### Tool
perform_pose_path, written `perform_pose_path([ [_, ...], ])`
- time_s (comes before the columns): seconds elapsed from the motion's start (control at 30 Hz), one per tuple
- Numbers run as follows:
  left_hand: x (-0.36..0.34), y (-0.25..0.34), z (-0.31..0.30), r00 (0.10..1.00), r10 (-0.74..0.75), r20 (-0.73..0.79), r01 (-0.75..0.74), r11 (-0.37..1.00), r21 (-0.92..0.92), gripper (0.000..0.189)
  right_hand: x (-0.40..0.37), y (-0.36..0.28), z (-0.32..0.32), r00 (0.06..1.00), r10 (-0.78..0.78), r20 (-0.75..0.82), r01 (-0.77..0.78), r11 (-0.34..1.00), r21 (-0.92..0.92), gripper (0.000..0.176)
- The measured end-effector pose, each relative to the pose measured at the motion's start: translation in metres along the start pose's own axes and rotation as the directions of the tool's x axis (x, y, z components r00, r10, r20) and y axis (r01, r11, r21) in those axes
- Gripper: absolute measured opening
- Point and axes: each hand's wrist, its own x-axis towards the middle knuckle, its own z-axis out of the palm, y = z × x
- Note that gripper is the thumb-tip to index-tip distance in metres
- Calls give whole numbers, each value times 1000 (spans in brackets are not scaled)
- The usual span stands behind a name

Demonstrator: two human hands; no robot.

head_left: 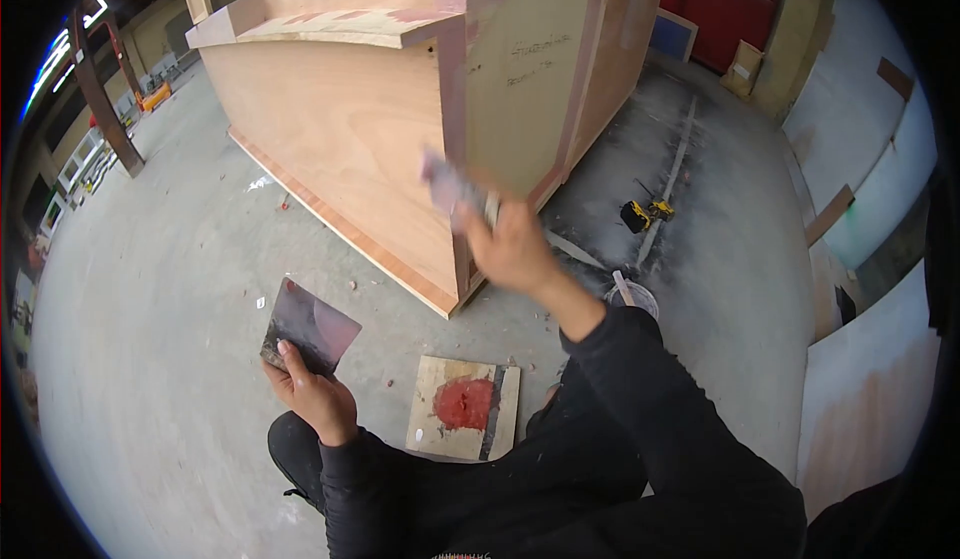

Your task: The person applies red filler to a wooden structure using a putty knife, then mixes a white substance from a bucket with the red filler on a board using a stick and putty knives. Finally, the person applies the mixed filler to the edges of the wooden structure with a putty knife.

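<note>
My left hand [315, 399] holds a flat square metal putty spreader [318, 329] by one corner, thumb on top, low over the floor. My right hand [510, 249] is closed on a putty knife [448, 184], blurred by motion. Its blade overlaps the front corner of a large plywood cabinet [330, 109] in this view. Pinkish filler strips run along the cabinet's edges and corner. On the floor between my arms lies a wooden board [428, 384] bearing a smear of red putty [464, 402].
A yellow and black cordless drill [646, 214] lies on the floor to the right. Close to my right forearm stands a tub [640, 299] with a stick in it. Large panels [850, 129] lean along the right side. A steel post [105, 99] rises at the left.
</note>
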Motion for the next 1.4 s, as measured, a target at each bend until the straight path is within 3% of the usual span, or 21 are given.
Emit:
perform_pose_path([
  [0.07,-3,1,4,1000,-12,29,12,1000,-3,19,39,19,-3,988,129,-87,-115,982,149,20],
  [0.23,-8,0,8,996,-53,78,54,998,-12,19,105,40,-9,937,-47,-345,61,998,29,21],
  [0.43,-6,-2,6,993,-84,78,84,996,1,20,123,35,-12,952,58,-302,-47,998,46,23],
  [0.77,-5,-4,5,988,-98,117,96,995,26,22,134,32,0,941,-18,-337,7,999,-34,23],
  [0.97,-6,-2,9,987,-115,111,113,993,26,19,137,28,7,941,54,-334,-77,995,-55,28],
  [1.13,-5,-4,4,984,-128,125,127,992,13,19,140,13,20,907,223,-357,-283,951,-124,34],
  [1.23,-4,-5,1,985,-124,122,123,992,16,18,141,5,27,886,250,-392,-315,943,-111,28],
  [1.4,-3,-12,1,984,-115,135,114,993,13,19,131,-8,40,903,212,-374,-295,939,-179,33],
])
